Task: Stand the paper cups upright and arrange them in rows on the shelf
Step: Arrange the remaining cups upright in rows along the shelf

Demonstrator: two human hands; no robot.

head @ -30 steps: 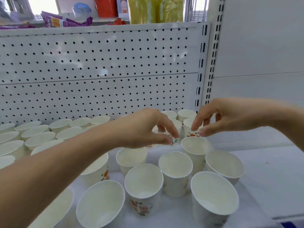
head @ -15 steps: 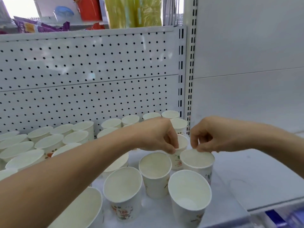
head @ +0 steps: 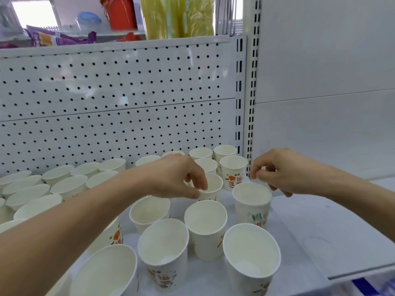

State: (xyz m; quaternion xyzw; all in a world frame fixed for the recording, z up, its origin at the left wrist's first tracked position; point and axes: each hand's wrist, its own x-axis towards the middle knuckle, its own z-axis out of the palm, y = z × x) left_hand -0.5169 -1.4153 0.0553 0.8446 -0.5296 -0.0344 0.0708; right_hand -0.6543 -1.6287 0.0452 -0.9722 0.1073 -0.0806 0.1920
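Left hand (head: pixel 173 176) on one cup (head: pixel 213 186), right hand (head: pixel 277 174) just above another cup (head: pixel 251 201)

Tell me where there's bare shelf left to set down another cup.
The shelf is bare right of the cup at your right hand, back to the plain wall. Left of it the cups crowd together.

This is a shop. A white metal shelf (head: pixel 310 238) has a back wall full of little holes (head: pixel 119 92) and slotted posts (head: pixel 254 82). Many paper cups (head: pixel 205 227) stand on it. Behind are snack bags (head: pixel 57 38) and yellow packs (head: pixel 177 17).
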